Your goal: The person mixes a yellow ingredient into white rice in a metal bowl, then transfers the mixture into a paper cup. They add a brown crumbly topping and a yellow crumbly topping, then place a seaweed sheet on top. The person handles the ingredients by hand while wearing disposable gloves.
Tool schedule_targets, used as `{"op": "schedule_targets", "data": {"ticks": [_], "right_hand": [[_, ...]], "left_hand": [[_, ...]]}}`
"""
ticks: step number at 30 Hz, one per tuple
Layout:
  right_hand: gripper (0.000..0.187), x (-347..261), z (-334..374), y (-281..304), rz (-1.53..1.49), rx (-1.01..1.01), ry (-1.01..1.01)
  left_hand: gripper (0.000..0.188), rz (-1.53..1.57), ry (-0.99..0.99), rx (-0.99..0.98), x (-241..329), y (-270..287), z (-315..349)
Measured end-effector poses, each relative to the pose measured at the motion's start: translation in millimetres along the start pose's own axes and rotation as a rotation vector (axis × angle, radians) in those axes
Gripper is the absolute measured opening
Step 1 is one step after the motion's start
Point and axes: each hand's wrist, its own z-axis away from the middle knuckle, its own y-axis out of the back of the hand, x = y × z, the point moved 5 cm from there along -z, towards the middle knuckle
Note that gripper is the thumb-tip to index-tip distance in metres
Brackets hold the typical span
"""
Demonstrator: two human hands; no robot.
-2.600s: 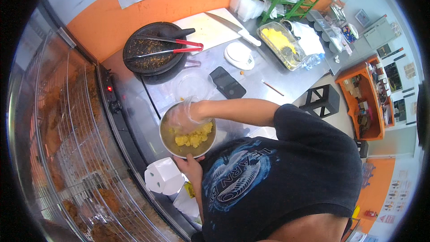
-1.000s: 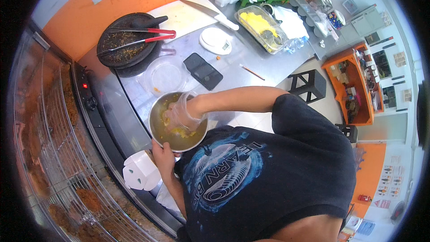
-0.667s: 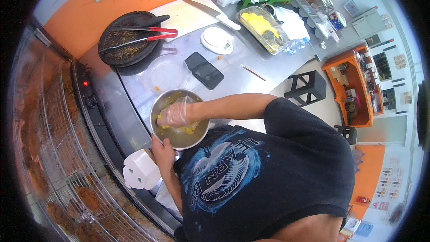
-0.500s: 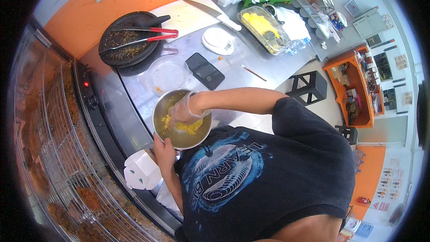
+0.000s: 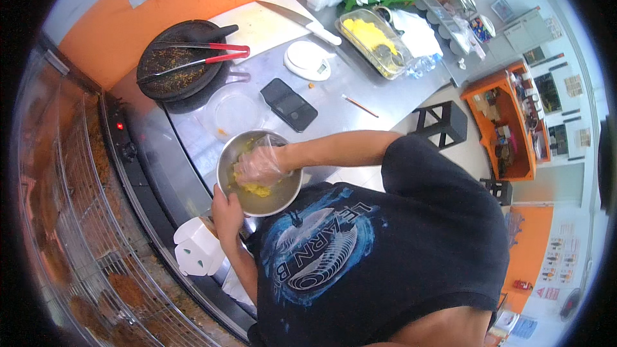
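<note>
Showing work apparently partway: yellow mash (image 5: 259,190), loosely clumped in a metal bowl (image 5: 276,203); left hand (image 5: 228,216) gripping its edge; gloved right hand (image 5: 258,164) in the mash, grip too hidden to tell; more yellow food (image 5: 367,33) in a clear tray (image 5: 393,76).

T-shirt (image 5: 437,225), black, short-sleeved; blue print (image 5: 324,238) with dark lettering, nine o'clock. Right grip (image 5: 260,166): clear plastic glove (image 5: 268,159).
</note>
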Motion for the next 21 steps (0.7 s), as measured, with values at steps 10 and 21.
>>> {"op": "schedule_targets", "data": {"ticks": [10, 21], "right_hand": [[0.075, 0, 48, 55, 0.166, -0.076, 0.066], [0.065, -4, 22, 25, -0.117, -0.069, 0.094]], "left_hand": [[0.05, -0.001, -0.041, 0.081, 13, -2, 4], [0.055, -0.002, -0.107, 0.168, 9, 0, 13]]}}
